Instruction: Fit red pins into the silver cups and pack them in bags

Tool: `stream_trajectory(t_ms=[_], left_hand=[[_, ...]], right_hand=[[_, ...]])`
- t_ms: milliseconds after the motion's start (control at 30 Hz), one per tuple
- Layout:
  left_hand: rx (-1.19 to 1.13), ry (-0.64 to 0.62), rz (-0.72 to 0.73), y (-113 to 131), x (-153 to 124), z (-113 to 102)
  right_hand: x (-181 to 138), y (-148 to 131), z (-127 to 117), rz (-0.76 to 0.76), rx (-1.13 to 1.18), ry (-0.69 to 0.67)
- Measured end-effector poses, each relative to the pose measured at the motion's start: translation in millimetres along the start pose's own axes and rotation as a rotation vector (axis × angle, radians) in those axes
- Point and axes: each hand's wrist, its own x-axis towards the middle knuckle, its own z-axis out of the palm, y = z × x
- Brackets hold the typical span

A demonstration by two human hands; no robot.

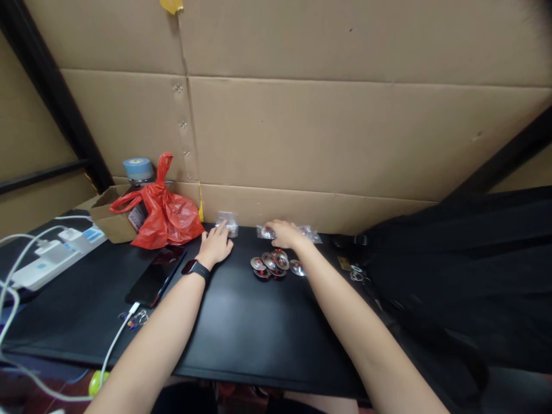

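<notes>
My left hand [215, 247] lies palm down at the back of the black table, fingers stretched onto a small stack of clear plastic bags [228, 222]. My right hand [285, 233] has its thumb and fingers around a round metal disc in a clear bag [266, 232] near the cardboard wall. More bagged discs [307, 232] lie just right of that hand, partly hidden behind it. In front of it rests a heap of shiny metal discs with red centres [271, 263]. One loose disc [296, 267] sits beside the heap, close to my right forearm.
To the left are a red plastic bag [170, 215], a cardboard box [112, 221], a phone [156, 276] on a white cable and a power strip [56, 256]. Dark fabric [440, 276] covers the right side, with small rings [357, 275] near it. Cardboard wall [302, 132] closes the back.
</notes>
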Motion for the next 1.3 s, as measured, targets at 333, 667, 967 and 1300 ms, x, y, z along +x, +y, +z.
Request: stream_trajectory(t_ms=[333,667,967,1300], left_hand=[[0.021,0.064,-0.015,1.2,-1.5,0.2],[0.037,0.067,-0.026,2.8,-5.4,-2.6],[0.002,0.082,-0.021,1.6,-3.7,-4.4],[-0.049,0.121,0.016,17.2,-12.3,-16.8]], right_hand=[[-9.8,19.1,6.7,0.009,-0.023,0.065],[-15.5,18.0,13.0,-0.009,0.048,0.150],[-49.4,15.2,-8.0,0.006,0.665,0.579],[-83.2,9.7,1.2,0.134,1.077,0.475]])
